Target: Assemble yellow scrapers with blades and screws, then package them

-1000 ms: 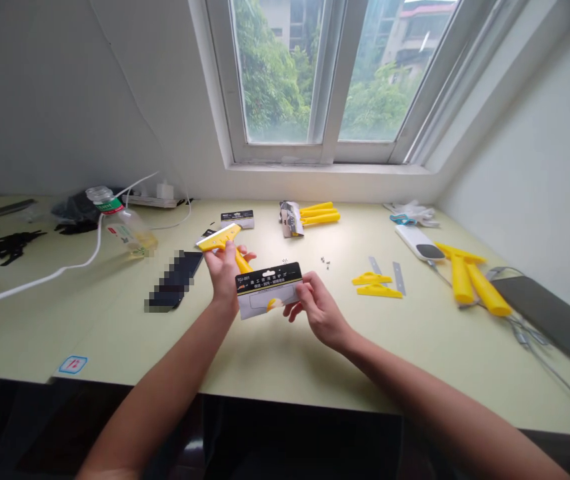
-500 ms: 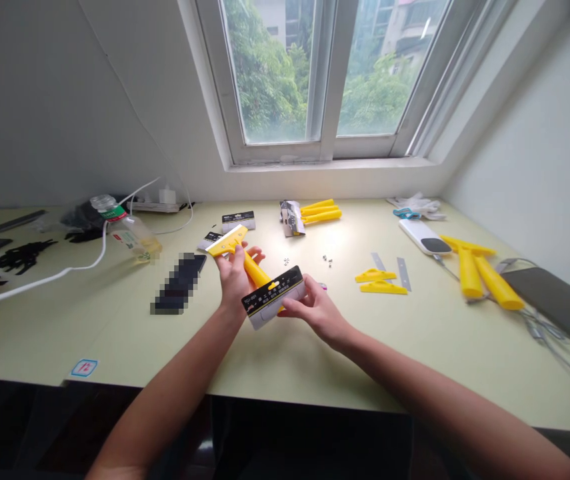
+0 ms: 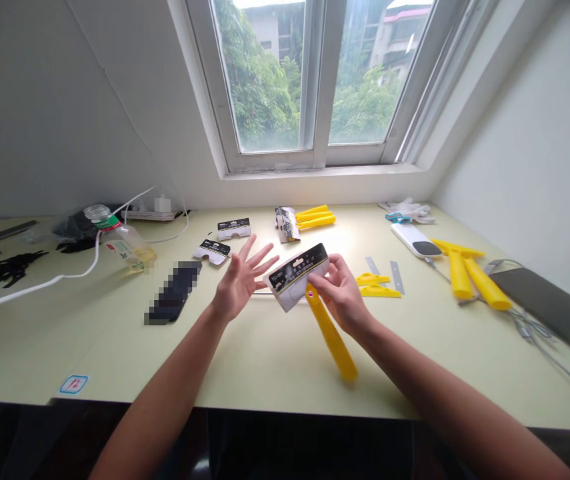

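My right hand (image 3: 339, 293) pinches a black and white card (image 3: 298, 275) near its right side. A yellow scraper (image 3: 333, 337) hangs below the card, its handle pointing down toward the table's front edge; its head is mostly hidden behind the card. To the left of the card, my left hand (image 3: 242, 283) is held up with its fingers spread and nothing in it. Two more cards, one nearer (image 3: 212, 252) and one farther (image 3: 233, 229), lie behind my left hand.
Yellow plastic pieces (image 3: 377, 287) and metal blades (image 3: 397, 277) lie right of my hands. Farther right are a white device (image 3: 416, 241), yellow scrapers (image 3: 459, 273) and cables. A bottle (image 3: 122, 243) leans at left near a dark phone (image 3: 173, 293). Packaged yellow handles (image 3: 316, 217) lie under the window.
My left hand has let go of the scraper and opened. The scraper has swung round so its handle points down beneath the card, by my right hand. The view has shifted slightly.
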The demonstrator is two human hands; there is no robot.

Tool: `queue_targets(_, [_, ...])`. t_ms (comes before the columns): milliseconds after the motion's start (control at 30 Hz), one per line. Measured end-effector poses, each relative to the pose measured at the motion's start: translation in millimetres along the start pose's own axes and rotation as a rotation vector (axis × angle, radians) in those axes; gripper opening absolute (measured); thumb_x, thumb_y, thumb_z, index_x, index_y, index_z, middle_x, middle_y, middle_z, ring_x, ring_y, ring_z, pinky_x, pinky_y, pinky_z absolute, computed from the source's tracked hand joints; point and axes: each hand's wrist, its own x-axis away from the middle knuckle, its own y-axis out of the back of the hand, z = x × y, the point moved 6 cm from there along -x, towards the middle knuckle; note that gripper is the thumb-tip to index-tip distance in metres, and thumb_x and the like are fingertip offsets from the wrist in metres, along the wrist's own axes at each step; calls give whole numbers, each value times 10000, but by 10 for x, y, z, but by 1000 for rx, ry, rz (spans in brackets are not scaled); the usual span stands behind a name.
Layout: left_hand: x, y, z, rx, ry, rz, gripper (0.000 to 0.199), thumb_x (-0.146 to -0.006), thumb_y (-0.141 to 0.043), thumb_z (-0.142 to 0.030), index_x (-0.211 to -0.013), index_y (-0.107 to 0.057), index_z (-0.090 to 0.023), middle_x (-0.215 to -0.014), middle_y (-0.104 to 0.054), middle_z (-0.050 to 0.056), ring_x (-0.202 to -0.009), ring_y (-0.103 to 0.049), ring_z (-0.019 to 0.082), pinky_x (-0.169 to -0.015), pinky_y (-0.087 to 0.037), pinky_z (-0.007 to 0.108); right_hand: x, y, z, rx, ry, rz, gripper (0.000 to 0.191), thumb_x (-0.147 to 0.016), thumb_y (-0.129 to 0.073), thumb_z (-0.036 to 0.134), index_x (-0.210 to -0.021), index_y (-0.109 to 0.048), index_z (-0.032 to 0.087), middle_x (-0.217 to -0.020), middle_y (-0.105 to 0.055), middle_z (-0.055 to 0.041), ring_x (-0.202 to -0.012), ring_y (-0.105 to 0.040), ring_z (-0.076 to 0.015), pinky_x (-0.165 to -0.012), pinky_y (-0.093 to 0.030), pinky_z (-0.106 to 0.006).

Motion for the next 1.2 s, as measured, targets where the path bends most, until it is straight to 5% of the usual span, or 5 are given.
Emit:
queue_targets(367, [49, -245, 158, -460, 103, 170, 619, -811, -732, -394, -1386, -543, -264, -882, -687, 89, -554, -616, 154, -376, -466, 213, 7, -73, 105, 327, 75, 88, 521, -866, -668, 318, -1285, -358, 321, -1397, -488, -99, -810, -690, -162, -734, -612, -373])
queue_targets(533, [-347, -51, -28, -511, -58, -45, 273, -803, -717, -391, -946, -741, -159, -686, -637, 51, -448, -549, 119, -349, -475, 228, 83, 59, 520, 858, 624, -142, 368, -877, -602, 192, -1221, -504, 279, -1354, -508, -120, -1281, -505, -308, -1075, -422, -559])
queue_targets(667, [-911, 0, 25, -580, -76, -262, 287, -836, -661, -332, -1040, -730, -143, -976, -715, 112, -726, -684, 166, -580, -604, 286, 177, 93, 758, 950, 936, -172, 296, -851, -566, 93, -1075, -563, 286, -1190, -570, -97, -1142, -562, -288, -970, -486, -516])
queue_targets(1000, [-1466, 91, 464, -1282, 92, -299, 338, -639, -801, -289, -962, -720, -234, -992, -743, 139, -1097, -632, 387, -931, -465, 494, -215, 308, 366, 1225, 568, -82, 148, -868, -521, 130, -923, -629, 215, -1027, -651, -93, -1028, -567, -241, -938, -481, -391])
queue_targets(1200, [-1556, 115, 480, -1776, 176, -192, 420, -823, -555, -543, -1131, -643, -272, -1089, -723, 173, -1055, -645, 418, -830, -475, 497, -358, 1347, 846, 1545, 7, -498, 234, -915, -502, 261, -1078, -662, 207, -1182, -646, -121, -1173, -545, -267, -1020, -416, -396])
